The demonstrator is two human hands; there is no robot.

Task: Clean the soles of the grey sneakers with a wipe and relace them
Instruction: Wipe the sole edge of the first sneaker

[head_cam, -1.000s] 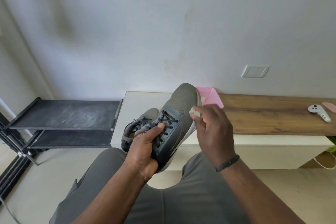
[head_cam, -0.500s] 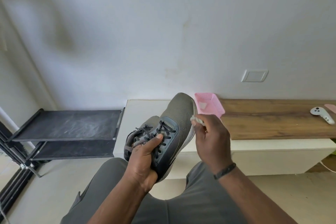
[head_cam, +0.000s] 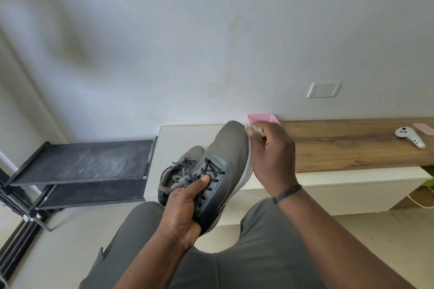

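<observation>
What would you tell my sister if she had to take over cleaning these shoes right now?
Left hand grips the raised grey sneaker over its laces, toe pointing up.
Right hand pinches the white wipe against the sole edge near the toe.
The second sneaker sits behind the first, by the white bench; how it is supported is hidden.
Done: wiping has begun on the held shoe.
Left: finish this sole, clean the other, then relace. Both are laced now.

The left hand point(head_cam: 185, 206) grips a grey sneaker point(head_cam: 218, 171) by its laces; the right hand point(head_cam: 270, 155) pinches what looks like a wipe point(head_cam: 254, 129) at its toe.
</observation>
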